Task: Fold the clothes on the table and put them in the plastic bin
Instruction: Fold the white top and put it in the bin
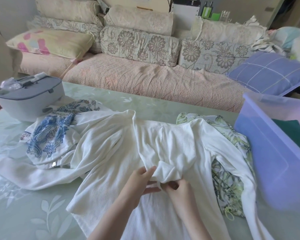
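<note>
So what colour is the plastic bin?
The bin is translucent lilac; the head view shows it best.

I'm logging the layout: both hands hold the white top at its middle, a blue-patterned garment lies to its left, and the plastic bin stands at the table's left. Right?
No: the bin stands at the right, as the head view shows. The rest holds: the left hand and right hand hold the white top at its middle, with the blue-patterned garment to its left.

Left hand [140, 181] and right hand [177, 190] pinch a bunched fold of the white top [111, 153] on the table [24, 205].
</note>
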`<state>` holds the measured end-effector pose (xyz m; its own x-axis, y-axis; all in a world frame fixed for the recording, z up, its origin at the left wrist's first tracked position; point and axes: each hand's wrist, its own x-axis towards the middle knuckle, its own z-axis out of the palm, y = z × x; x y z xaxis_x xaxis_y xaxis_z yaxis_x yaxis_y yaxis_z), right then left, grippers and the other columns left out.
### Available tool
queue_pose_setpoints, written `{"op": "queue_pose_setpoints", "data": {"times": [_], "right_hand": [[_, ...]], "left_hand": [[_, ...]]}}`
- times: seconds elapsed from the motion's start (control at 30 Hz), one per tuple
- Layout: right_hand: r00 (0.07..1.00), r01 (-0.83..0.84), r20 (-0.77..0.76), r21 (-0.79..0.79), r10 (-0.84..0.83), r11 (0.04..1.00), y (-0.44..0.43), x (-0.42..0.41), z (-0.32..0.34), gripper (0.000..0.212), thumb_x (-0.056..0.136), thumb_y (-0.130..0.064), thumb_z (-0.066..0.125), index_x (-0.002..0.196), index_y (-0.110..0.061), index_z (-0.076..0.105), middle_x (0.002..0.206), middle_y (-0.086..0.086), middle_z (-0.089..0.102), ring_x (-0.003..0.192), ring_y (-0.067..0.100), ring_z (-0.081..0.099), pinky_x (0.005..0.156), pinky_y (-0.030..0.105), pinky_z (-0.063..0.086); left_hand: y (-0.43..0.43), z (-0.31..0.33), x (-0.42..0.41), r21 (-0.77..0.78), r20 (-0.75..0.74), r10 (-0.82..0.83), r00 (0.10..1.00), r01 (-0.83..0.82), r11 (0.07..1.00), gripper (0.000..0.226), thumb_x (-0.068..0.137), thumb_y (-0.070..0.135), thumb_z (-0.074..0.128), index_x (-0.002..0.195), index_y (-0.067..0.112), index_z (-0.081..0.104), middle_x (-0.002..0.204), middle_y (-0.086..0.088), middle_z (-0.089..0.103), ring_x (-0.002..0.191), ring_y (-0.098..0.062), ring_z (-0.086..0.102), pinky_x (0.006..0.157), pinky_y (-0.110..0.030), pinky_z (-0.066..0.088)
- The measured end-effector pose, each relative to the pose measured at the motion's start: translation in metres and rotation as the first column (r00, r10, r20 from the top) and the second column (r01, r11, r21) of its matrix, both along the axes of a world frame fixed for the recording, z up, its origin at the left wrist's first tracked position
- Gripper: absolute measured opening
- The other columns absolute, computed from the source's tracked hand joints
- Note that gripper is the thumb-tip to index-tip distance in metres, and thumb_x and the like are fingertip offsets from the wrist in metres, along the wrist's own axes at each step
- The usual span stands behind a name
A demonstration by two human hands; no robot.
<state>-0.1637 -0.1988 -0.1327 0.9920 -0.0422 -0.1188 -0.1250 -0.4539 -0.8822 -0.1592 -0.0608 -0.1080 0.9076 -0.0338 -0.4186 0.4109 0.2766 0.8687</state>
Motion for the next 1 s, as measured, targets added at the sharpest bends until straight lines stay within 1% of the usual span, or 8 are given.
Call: {"op": "queue_pose_setpoints", "data": {"times": [0.1, 0.23, 0.37, 0.43, 0.57, 0.7, 0.77, 1.0], "right_hand": [[0.999, -0.006, 0.038, 0.017, 0.005, 1.0, 0.001, -0.002, 0.002, 0.023, 0.08, -0.033, 0.071, 0.068, -0.014, 0.066, 0.056, -0.008, 0.063, 0.053, 0.0, 0.055, 0.057, 0.026, 0.042], [0.993, 0.035, 0.108, 0.157, -0.052, 0.987, 0.0, -0.006, 0.005, 0.007, 0.091, -0.023, 0.06, 0.088, -0.021, 0.067, 0.079, -0.012, 0.072, 0.074, -0.001, 0.065, 0.067, 0.017, 0.047], [0.998, 0.03, 0.046, 0.234, -0.041, 0.972, 0.001, -0.006, 0.004, 0.008, 0.082, -0.021, 0.072, 0.081, -0.015, 0.066, 0.064, -0.006, 0.068, 0.059, 0.004, 0.062, 0.055, 0.021, 0.043], [0.999, -0.005, 0.046, 0.241, -0.006, 0.971, 0.006, -0.006, 0.004, 0.007, 0.077, -0.016, 0.076, 0.079, -0.014, 0.069, 0.065, -0.005, 0.07, 0.062, 0.004, 0.064, 0.056, 0.022, 0.045], [0.988, 0.084, 0.108, 0.197, -0.107, 0.977, 0.008, -0.004, -0.001, 0.015, 0.084, -0.007, 0.065, 0.072, -0.014, 0.062, 0.054, -0.009, 0.064, 0.052, 0.0, 0.057, 0.052, 0.014, 0.041], [0.996, 0.028, 0.075, 0.166, -0.041, 0.986, 0.006, 0.0, -0.005, 0.004, 0.086, -0.008, 0.064, 0.083, -0.008, 0.062, 0.052, -0.008, 0.061, 0.053, 0.0, 0.058, 0.056, 0.017, 0.043], [0.999, 0.001, 0.036, 0.161, -0.007, 0.987, 0.004, 0.001, -0.005, 0.011, 0.087, -0.006, 0.061, 0.077, -0.003, 0.063, 0.049, -0.006, 0.06, 0.048, 0.001, 0.055, 0.052, 0.017, 0.041], [0.984, 0.044, 0.165, 0.159, -0.071, 0.986, -0.005, -0.004, 0.005, 0.012, 0.09, -0.012, 0.06, 0.078, -0.014, 0.063, 0.067, 0.0, 0.068, 0.06, 0.006, 0.06, 0.057, 0.017, 0.044]], "left_hand": [[0.001, -0.001, 0.0, -0.001, -0.001, 0.02, 1.0, -0.02, 1.0, 0.028, 0.096, 0.02, 0.052, 0.103, -0.004, 0.064, 0.097, -0.016, 0.071, 0.086, -0.027, 0.07, 0.069, -0.035, 0.059], [0.006, -0.002, 0.001, 0.056, 0.027, 0.056, 0.998, -0.057, 0.997, 0.025, 0.095, 0.023, 0.052, 0.102, 0.003, 0.067, 0.089, -0.009, 0.072, 0.081, -0.021, 0.07, 0.076, -0.037, 0.058], [-0.001, -0.002, -0.002, 0.013, 0.029, -0.006, 1.0, 0.005, 1.0, 0.024, 0.096, 0.021, 0.052, 0.1, 0.005, 0.068, 0.092, -0.009, 0.073, 0.086, -0.019, 0.07, 0.072, -0.03, 0.057], [-0.004, -0.003, -0.003, 0.059, 0.035, -0.02, 0.999, 0.018, 0.998, 0.023, 0.096, 0.023, 0.052, 0.095, 0.006, 0.068, 0.091, -0.008, 0.073, 0.085, -0.017, 0.069, 0.072, -0.027, 0.056], [-0.003, -0.004, -0.003, 0.047, 0.0, 0.012, 1.0, -0.012, 0.999, 0.029, 0.094, 0.022, 0.055, 0.099, -0.005, 0.065, 0.096, -0.019, 0.069, 0.089, -0.025, 0.067, 0.07, -0.031, 0.057], [-0.003, -0.001, -0.007, 0.094, 0.042, 0.005, 0.999, -0.009, 0.996, 0.021, 0.093, 0.02, 0.057, 0.079, 0.007, 0.065, 0.077, -0.008, 0.069, 0.073, -0.017, 0.068, 0.071, -0.031, 0.058], [-0.004, 0.0, -0.008, 0.098, 0.052, 0.004, 0.999, -0.009, 0.995, 0.021, 0.093, 0.018, 0.057, 0.076, 0.008, 0.064, 0.072, -0.006, 0.069, 0.071, -0.017, 0.068, 0.07, -0.032, 0.059], [0.0, 0.002, -0.007, 0.06, 0.021, 0.065, 0.998, -0.066, 0.996, 0.03, 0.096, 0.02, 0.051, 0.1, -0.007, 0.062, 0.083, -0.014, 0.069, 0.074, -0.023, 0.071, 0.069, -0.037, 0.059]]}}
